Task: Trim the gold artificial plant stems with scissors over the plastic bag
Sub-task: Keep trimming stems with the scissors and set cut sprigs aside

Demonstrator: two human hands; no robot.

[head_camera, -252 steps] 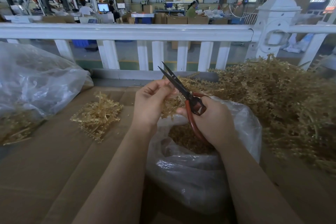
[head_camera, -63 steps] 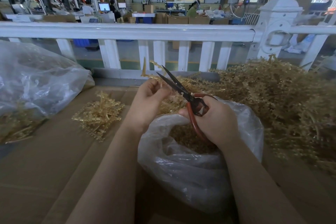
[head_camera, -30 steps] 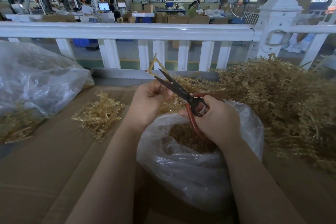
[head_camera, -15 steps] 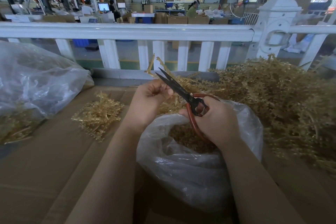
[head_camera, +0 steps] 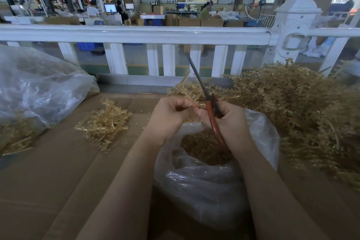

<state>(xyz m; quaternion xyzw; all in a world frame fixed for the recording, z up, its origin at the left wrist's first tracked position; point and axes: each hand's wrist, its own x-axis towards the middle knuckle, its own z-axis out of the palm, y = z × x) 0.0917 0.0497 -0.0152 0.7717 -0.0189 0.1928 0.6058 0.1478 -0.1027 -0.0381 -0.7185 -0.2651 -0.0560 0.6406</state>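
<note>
Head view, near to far: the open clear plastic bag [head_camera: 204, 185] sits low-centre under both hands, likely to catch offcuts, the left hand [head_camera: 171, 115] pinching a gold plastic plant stem [head_camera: 191, 94] while the right hand [head_camera: 229, 121] grips red-handled scissors [head_camera: 211, 115], blades together, pointing up.

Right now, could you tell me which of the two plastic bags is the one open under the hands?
The plastic bag in the middle, its mouth open directly below both hands, gold trimmings inside. The other bag lies far left by the white railing, away from the hands.
</note>
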